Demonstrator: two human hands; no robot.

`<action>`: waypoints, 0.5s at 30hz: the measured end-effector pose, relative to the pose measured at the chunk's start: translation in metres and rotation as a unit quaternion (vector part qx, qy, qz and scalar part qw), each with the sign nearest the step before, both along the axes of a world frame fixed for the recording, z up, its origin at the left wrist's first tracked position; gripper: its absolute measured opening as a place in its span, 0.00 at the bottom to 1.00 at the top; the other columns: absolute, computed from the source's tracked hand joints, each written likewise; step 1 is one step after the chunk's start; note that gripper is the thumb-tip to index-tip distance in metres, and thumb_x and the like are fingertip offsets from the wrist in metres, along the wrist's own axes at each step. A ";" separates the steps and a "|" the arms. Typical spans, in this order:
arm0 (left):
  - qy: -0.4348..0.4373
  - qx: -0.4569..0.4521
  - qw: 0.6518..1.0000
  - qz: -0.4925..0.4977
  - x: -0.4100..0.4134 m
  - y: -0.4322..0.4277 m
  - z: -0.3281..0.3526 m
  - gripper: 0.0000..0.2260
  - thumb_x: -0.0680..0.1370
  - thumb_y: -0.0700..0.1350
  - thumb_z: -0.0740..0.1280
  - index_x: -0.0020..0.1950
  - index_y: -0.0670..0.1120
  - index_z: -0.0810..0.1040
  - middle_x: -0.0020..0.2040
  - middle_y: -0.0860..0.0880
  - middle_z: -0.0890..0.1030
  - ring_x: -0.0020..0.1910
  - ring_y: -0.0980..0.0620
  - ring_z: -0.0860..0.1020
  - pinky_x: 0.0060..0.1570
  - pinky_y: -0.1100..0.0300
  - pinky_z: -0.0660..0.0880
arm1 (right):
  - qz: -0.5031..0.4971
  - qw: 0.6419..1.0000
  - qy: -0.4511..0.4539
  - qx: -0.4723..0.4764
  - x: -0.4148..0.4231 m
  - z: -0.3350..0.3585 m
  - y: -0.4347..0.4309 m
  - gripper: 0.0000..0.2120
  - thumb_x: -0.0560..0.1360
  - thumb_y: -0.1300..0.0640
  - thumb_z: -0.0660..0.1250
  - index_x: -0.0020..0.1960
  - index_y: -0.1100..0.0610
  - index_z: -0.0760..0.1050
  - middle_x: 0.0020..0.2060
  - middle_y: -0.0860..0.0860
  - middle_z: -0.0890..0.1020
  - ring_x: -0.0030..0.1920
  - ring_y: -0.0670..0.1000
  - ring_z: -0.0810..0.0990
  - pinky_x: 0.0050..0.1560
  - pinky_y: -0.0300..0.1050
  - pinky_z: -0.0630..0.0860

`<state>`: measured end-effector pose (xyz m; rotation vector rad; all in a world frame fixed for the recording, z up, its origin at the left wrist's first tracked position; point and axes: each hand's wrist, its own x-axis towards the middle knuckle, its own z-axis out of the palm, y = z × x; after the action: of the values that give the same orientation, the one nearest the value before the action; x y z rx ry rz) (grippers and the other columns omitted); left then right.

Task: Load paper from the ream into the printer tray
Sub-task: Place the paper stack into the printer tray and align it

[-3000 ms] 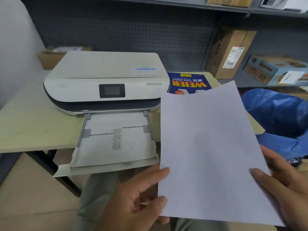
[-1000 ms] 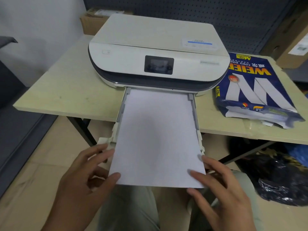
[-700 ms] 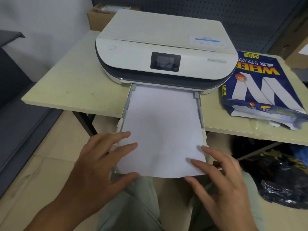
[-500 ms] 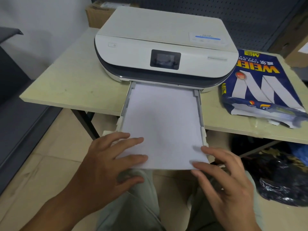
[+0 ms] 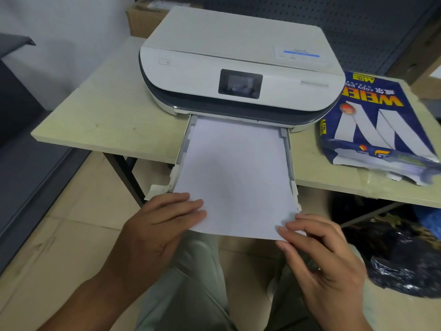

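Observation:
A white sheet of paper lies in the pulled-out tray of the white printer. Its near edge sticks out past the tray's front. My left hand rests flat on the sheet's near left corner, fingers spread on top. My right hand touches the near right corner with its fingertips, fingers bent. The opened blue ream lies on the table to the right of the printer.
The printer stands on a pale wooden table whose front edge the tray overhangs. A cardboard box sits behind the printer on the left. A black plastic bag lies on the floor at right. My knees are under the tray.
The sheet went from held up in the air to lying in the tray. Over the last second both hands slid it further into the printer.

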<state>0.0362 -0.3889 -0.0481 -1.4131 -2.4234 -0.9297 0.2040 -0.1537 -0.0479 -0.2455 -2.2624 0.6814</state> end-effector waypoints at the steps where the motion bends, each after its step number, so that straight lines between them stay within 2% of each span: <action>1: -0.003 -0.001 1.000 0.002 -0.001 0.001 -0.002 0.15 0.80 0.41 0.62 0.63 0.45 0.83 0.64 0.52 0.82 0.67 0.51 0.76 0.69 0.58 0.71 | 0.001 1.000 0.001 0.004 -0.002 -0.001 0.001 0.07 0.70 0.62 0.76 0.48 0.61 0.87 0.47 0.53 0.83 0.55 0.56 0.82 0.55 0.44 0.76; 7: -0.020 -0.019 0.999 0.016 -0.006 0.010 -0.002 0.17 0.79 0.41 0.61 0.64 0.44 0.82 0.65 0.50 0.81 0.69 0.51 0.75 0.72 0.64 0.66 | 0.006 1.000 -0.013 0.015 -0.013 -0.003 0.009 0.09 0.72 0.60 0.76 0.51 0.59 0.87 0.49 0.53 0.84 0.57 0.54 0.82 0.53 0.49 0.80; 12: -0.035 -0.034 0.999 0.018 -0.011 0.017 0.003 0.17 0.79 0.47 0.64 0.66 0.43 0.81 0.67 0.49 0.80 0.70 0.52 0.74 0.71 0.61 0.69 | 0.000 0.999 -0.020 0.034 -0.022 0.001 0.017 0.08 0.72 0.59 0.76 0.50 0.59 0.87 0.48 0.53 0.84 0.56 0.53 0.82 0.58 0.38 0.76; 15: -0.039 -0.039 0.998 0.022 -0.016 0.019 0.005 0.18 0.79 0.49 0.64 0.66 0.43 0.81 0.67 0.49 0.80 0.71 0.53 0.73 0.70 0.60 0.70 | -0.003 0.999 -0.030 0.041 -0.026 0.001 0.022 0.08 0.72 0.58 0.76 0.51 0.59 0.87 0.48 0.52 0.84 0.56 0.53 0.82 0.58 0.38 0.76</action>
<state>0.0201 -0.3700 -0.0430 -1.3660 -2.5639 -0.9055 0.1776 -0.1318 -0.0471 -0.2365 -2.3401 0.5827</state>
